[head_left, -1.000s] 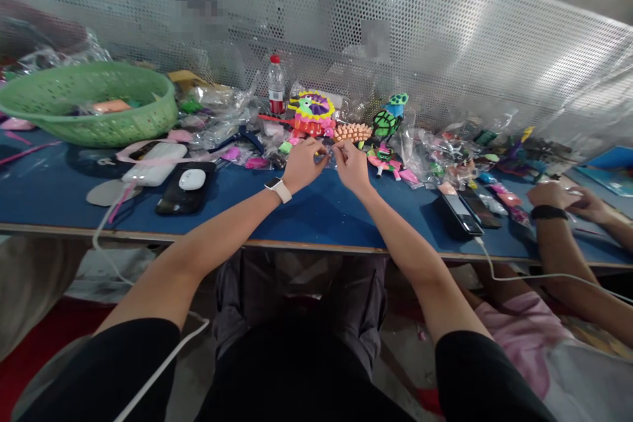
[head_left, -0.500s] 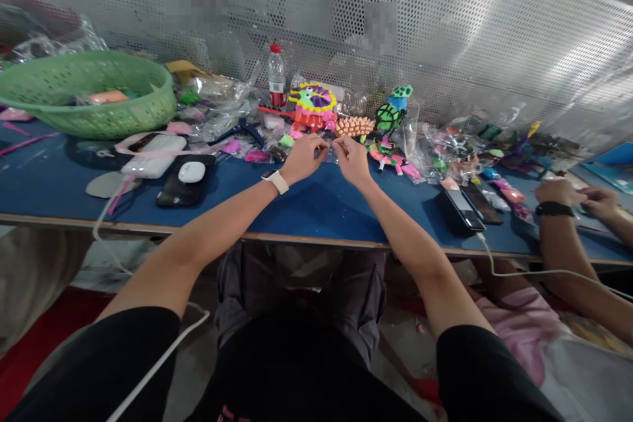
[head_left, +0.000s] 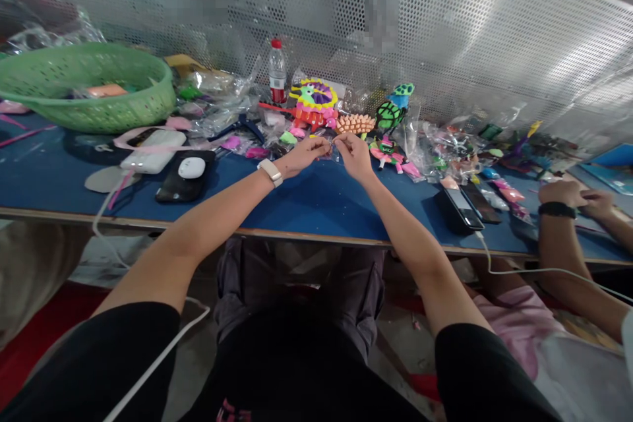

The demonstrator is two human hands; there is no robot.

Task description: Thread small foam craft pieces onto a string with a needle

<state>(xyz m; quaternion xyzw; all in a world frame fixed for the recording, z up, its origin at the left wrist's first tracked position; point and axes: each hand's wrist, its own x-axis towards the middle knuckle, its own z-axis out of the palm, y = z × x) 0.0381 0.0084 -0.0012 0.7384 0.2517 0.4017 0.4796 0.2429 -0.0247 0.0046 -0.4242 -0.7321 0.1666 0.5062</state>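
Note:
Over the middle of the blue table [head_left: 316,211], my left hand [head_left: 306,153] and my right hand [head_left: 354,153] meet fingertip to fingertip. Both are pinched closed on something too small to make out. Just behind them lie an orange, bumpy clay piece [head_left: 355,124] and a yellow-rimmed clay figure [head_left: 313,96] with red and pink parts below it. To the right of my right hand is a pink and green clay figure [head_left: 386,153], with a green, black-lined shell shape [head_left: 388,116] behind it. Pink packets [head_left: 257,153] lie left of my left hand.
At the left stands a green basket [head_left: 99,115]. Near it are a white power bank [head_left: 153,151], a black phone [head_left: 173,188] and a white earphone case [head_left: 192,168]. A red-capped bottle [head_left: 277,72] stands behind. At right are a cabled device [head_left: 459,208] and another person's hands [head_left: 564,194].
My left wrist has turned and the left hand has straightened a little, its fingertips coming closer to the right hand's. The right hand has hardly moved.

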